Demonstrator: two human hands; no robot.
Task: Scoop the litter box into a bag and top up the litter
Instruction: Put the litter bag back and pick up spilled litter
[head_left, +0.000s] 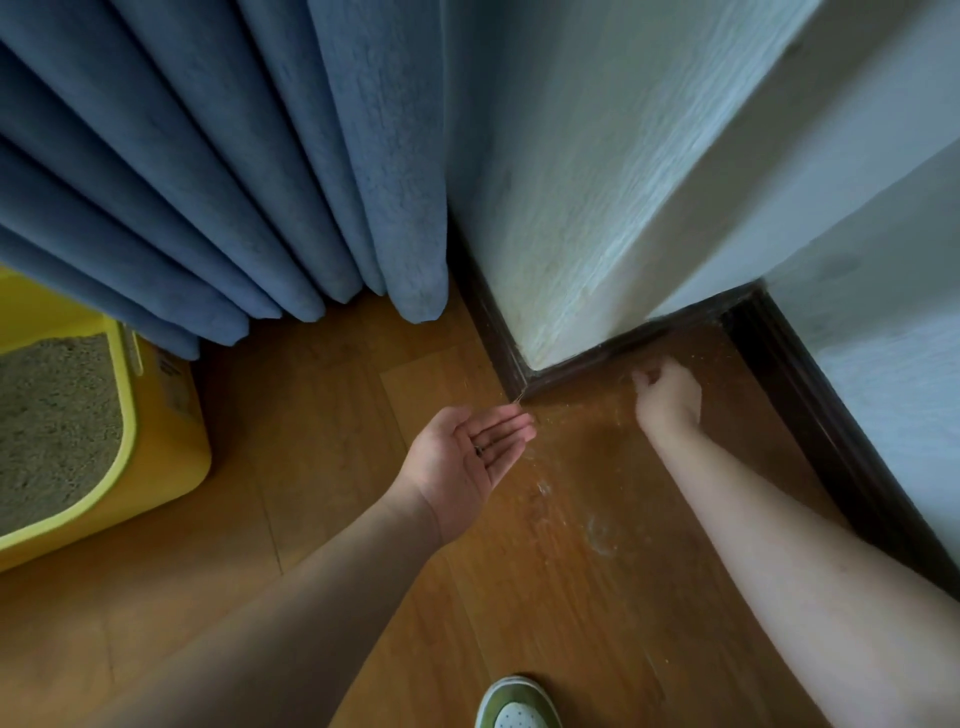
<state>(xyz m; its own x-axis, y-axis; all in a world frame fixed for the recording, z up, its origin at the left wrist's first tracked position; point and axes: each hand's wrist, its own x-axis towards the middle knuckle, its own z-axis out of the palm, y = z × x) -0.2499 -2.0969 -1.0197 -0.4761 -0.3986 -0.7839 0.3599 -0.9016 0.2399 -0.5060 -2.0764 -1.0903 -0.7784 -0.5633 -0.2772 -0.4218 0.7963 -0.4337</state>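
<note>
Litter box (171, 415), yellow, filled with grey litter (52, 415), sat far left under blue curtain (208, 171); left hand (467, 457) spread palm-up, cradling dark bits; right hand (667, 395) pinched shut near dark baseboard (623, 340), contents untellable; dusty wooden floor (337, 467)

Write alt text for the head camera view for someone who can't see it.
A person's right hand pinches at scattered litter crumbs on a wooden floor beside a dark baseboard, while the left hand is held palm up with a few dark bits in it. A yellow litter box sits at left under blue curtains.
</note>
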